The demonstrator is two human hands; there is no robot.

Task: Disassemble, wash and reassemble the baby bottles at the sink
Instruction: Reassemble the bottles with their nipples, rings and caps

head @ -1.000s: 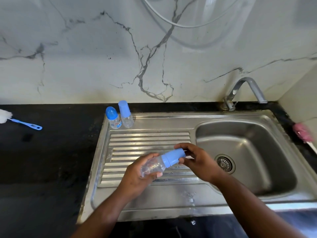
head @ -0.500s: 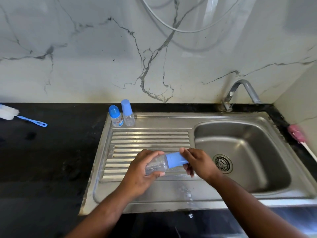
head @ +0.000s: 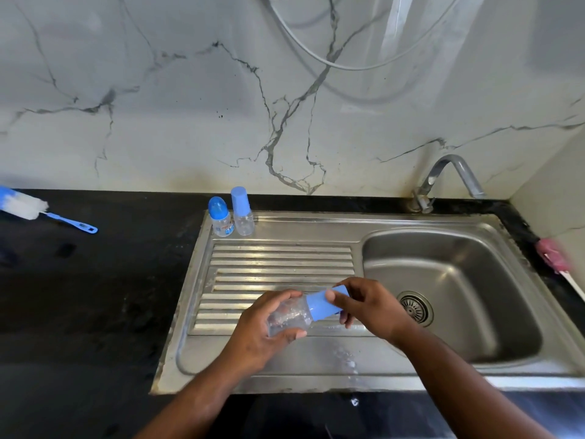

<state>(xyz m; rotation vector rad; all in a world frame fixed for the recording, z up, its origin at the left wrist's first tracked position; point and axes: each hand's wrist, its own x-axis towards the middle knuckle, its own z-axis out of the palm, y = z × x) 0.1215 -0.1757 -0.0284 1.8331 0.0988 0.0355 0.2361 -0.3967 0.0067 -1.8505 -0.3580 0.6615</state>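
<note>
Hands: left hand and right hand are both closed on one baby bottle, held horizontally between them.
Left hand: the clear body is wrapped by fingers and thumb, so that it is kept from turning.
Right hand: the blue cap is pinched between thumb and fingers, a grip judged suited to twisting or pulling it off.
Drainboard: located directly beneath the hands, so that drips or a dropped part would be caught.
Basin: located just right of the right hand, below the tap; no running water is seen.
Waiting bottles: a round-capped bottle and a tall-capped bottle are stood upright side by side beyond the left hand, and are judged to be queued.
Brush: laid on the desk well left of the left hand, and judged to be reserved for washing.
</note>
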